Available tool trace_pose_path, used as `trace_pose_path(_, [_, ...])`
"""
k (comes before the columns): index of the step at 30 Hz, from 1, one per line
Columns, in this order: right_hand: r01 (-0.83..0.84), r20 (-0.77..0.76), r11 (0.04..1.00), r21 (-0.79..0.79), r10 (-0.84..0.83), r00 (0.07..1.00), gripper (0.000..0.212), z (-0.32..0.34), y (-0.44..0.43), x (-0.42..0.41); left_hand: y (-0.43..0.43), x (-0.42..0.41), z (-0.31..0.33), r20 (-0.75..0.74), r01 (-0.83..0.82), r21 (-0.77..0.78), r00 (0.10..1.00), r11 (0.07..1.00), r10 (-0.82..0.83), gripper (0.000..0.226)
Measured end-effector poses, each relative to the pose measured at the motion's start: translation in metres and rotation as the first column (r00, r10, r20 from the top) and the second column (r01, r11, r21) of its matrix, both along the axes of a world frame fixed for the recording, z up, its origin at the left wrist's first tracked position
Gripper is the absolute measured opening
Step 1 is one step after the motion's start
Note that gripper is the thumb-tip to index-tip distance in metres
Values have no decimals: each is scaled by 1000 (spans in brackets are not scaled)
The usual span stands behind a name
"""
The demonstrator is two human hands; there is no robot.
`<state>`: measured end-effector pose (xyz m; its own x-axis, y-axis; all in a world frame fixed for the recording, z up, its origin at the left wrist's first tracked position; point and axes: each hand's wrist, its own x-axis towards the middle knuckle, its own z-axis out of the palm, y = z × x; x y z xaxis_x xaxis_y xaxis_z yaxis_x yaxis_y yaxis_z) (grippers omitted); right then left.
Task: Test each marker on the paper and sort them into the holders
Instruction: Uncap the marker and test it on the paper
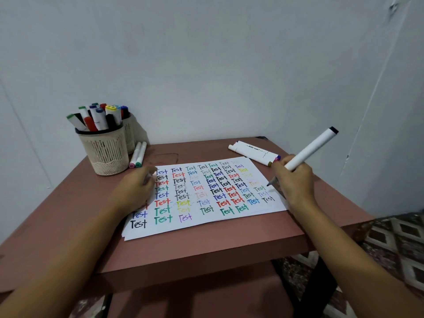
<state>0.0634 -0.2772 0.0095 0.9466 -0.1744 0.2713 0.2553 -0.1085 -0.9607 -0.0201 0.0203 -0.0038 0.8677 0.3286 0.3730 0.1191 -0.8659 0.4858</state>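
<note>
A white sheet of paper [202,222] covered with rows of the word "Test" in many colours lies on the reddish table [206,246]. My right hand [294,182] grips a white marker [314,146] with a black end cap, its dark tip just above the paper's right edge. My left hand [135,191] rests on the paper's left side with curled fingers; what it holds, if anything, is hidden. A beige mesh holder [106,152] at the back left is full of several markers. A second holder [130,131] stands behind it.
Two markers [138,155] with pink and green caps lie beside the front holder. A small group of white markers [253,152] lies at the table's back right. A grey wall rises behind the table. Patterned floor [399,239] shows at the right.
</note>
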Motion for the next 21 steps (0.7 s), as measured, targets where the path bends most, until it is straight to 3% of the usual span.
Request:
trace_pose_path(7, [-367, -43, 900, 234, 387, 921, 27, 24, 52, -7, -5, -5, 6, 94, -4, 30, 996, 1000, 1, 32])
trace_pose_path(10, [-425, -78, 872, 244, 454, 888, 29, 24, 76, -7, -11, -5, 7, 89, 39, -43, 995, 998, -35, 32])
trace_pose_path(14, [-498, -89, 791, 356, 559, 824, 29, 25, 103, -7, -16, -5, 7, 115, 68, -161, 992, 985, -49, 12])
trace_pose_path(18, [-556, -65, 735, 387, 624, 779, 25, 23, 123, -7, -19, -5, 11, 99, 81, -171, 993, 982, -64, 23])
trace_pose_path(21, [-624, -42, 687, 372, 684, 728, 26, 18, 133, -8, -22, -3, 9, 93, 120, -149, 990, 982, -107, 8])
